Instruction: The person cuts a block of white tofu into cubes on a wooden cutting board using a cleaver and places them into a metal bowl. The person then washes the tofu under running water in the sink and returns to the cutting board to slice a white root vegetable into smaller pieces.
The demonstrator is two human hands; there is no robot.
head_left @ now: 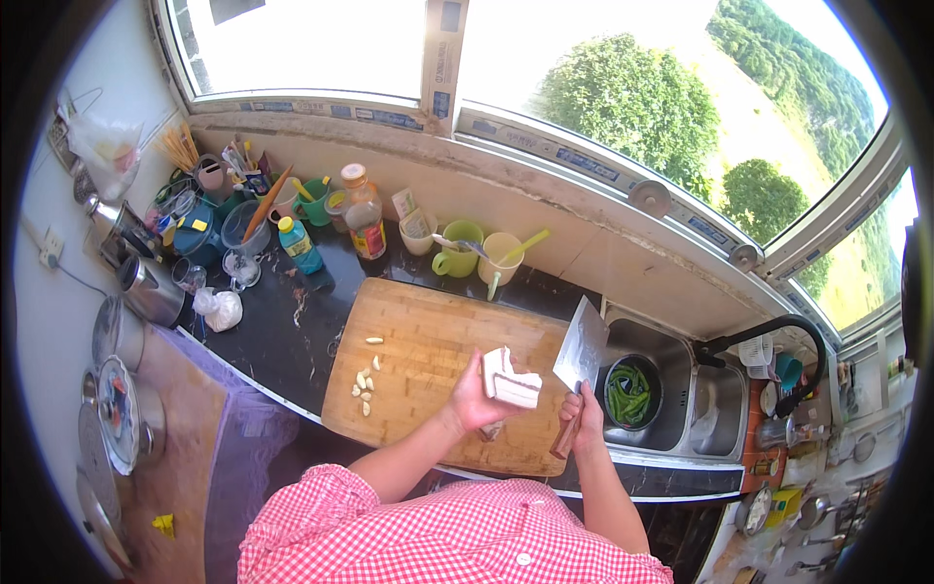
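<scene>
My left hand holds a pale, layered piece of fatty meat, which looks like pork belly, above the wooden cutting board. My right hand grips the wooden handle of a cleaver at the board's right end. Its broad blade points up and away from me, apart from the meat. Partly hidden under my left wrist, another small piece lies on the board; what it is I cannot tell. Several peeled garlic cloves are scattered on the board's left part.
Right of the board, a steel sink holds a dark pot of green peppers under a black faucet. Along the wall stand a sauce bottle, a blue-green bottle and several cups. A lidded pot is at left.
</scene>
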